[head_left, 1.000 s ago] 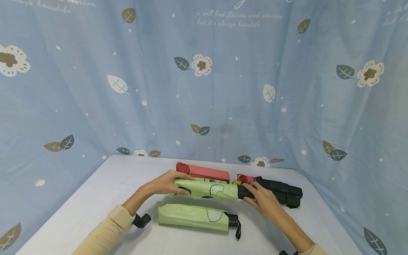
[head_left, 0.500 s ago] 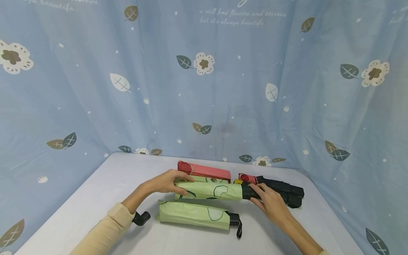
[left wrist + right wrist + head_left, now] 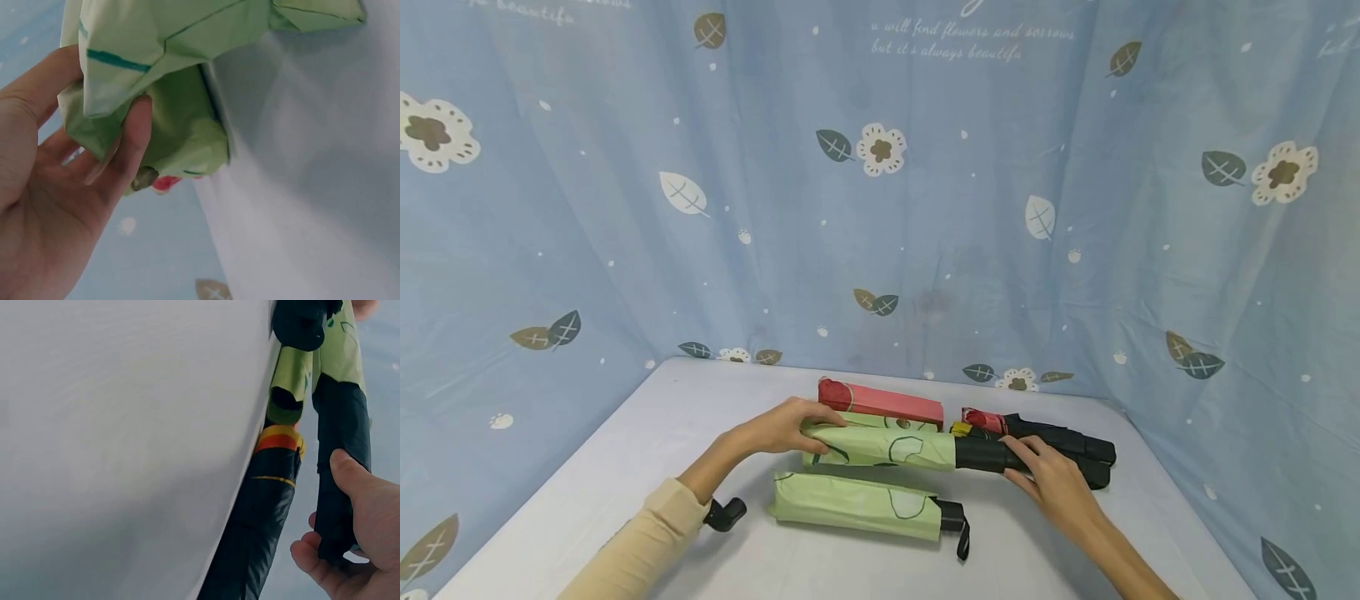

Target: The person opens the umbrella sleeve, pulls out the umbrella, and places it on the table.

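Between my hands a folded umbrella spans left to right, a green patterned sleeve (image 3: 872, 447) over one part and a long black section (image 3: 981, 455) sticking out at the right. My left hand (image 3: 784, 427) pinches the sleeve's left end between thumb and fingers; the left wrist view shows loose green fabric (image 3: 125, 50) there. Thumb and fingertips of my right hand (image 3: 1054, 490) grip the end of the black section, as the right wrist view also shows. In front of it lies another green folded umbrella (image 3: 857, 507) with a black handle and strap.
Behind the held umbrella lie a red folded umbrella (image 3: 891, 403) and another green one (image 3: 883, 419). Dark folded umbrellas (image 3: 1060, 437) with red and yellow ends lie at the right. A blue patterned curtain (image 3: 775, 250) surrounds the white table (image 3: 700, 400).
My right hand has moved right, gripping the black section, and my left hand has shifted slightly left at the end. More of the black section shows outside the green sleeve.
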A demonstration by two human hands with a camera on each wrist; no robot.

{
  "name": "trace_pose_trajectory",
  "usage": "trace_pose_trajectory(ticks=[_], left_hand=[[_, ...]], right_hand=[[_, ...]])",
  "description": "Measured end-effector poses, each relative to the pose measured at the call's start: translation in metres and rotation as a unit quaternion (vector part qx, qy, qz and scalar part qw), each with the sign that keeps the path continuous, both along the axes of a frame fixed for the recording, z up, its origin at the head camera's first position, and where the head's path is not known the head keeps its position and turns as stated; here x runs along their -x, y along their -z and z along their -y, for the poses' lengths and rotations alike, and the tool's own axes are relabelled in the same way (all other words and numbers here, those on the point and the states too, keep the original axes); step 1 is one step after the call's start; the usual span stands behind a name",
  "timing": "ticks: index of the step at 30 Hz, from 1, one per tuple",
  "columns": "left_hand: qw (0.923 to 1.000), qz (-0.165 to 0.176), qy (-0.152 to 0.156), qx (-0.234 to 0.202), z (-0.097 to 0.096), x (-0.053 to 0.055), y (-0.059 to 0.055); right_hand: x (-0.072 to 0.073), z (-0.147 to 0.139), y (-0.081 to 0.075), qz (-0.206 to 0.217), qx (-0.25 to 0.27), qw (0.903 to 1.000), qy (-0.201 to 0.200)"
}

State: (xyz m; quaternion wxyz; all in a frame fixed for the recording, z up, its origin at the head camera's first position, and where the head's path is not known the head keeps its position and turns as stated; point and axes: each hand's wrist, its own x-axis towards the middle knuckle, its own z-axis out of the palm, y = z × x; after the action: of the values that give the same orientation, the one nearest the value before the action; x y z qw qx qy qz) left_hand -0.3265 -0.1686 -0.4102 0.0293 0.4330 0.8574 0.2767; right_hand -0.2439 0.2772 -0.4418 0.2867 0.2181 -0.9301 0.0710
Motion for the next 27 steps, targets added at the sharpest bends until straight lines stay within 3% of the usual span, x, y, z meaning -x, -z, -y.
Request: trace_pose_trajectory(ticks=[16,27], left_hand=[[0.9999,-0.003,-0.008,0.011,0.005,0.0,0.001],[0.9992,-0.039,-0.01,-0.004,0.013,0.0,0.002]], right_hand=[[-0.007,-0.028,0.002,-0.012,0.007,0.9998,0.012],[-0.01,-0.044,0.004,0.019,0.002,0.999,0.04]])
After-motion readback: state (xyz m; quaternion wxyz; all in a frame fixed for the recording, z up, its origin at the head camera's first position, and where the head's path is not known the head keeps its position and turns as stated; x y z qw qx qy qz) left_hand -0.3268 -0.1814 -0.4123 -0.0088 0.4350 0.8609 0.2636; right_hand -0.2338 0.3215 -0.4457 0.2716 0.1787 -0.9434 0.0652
